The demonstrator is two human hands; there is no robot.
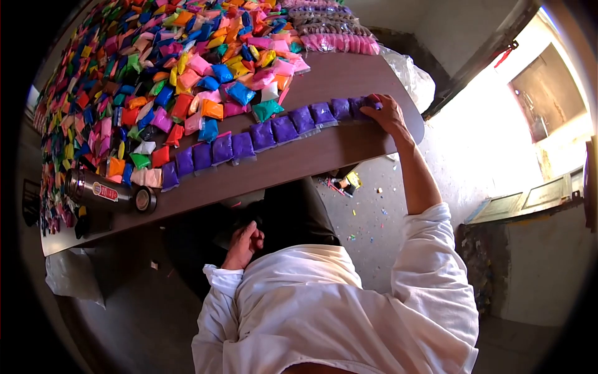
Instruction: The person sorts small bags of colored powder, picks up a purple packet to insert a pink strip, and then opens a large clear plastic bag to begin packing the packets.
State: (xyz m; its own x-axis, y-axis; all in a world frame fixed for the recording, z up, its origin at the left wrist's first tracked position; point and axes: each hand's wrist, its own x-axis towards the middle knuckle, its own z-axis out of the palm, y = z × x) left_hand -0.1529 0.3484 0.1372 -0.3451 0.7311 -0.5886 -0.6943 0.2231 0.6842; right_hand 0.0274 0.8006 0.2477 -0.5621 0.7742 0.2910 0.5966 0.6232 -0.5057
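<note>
A row of small purple packets (283, 129) runs along the near side of the brown table (299, 163), laid side by side and slightly overlapping. My right hand (387, 115) is at the row's right end, its fingers closed on the last purple packet (359, 107) and partly covering it. Over my lap, away from the table top, rests my left hand (245, 245); its fingers are loosely bent and no object shows in it.
A large heap of multicoloured packets (180, 75) covers the table's left and back. Bundled pink packets (339, 43) lie at the back. A dark thermos (103, 190) lies on its side near the left edge, beside a round lid (145, 199). Scraps (346, 182) litter the floor.
</note>
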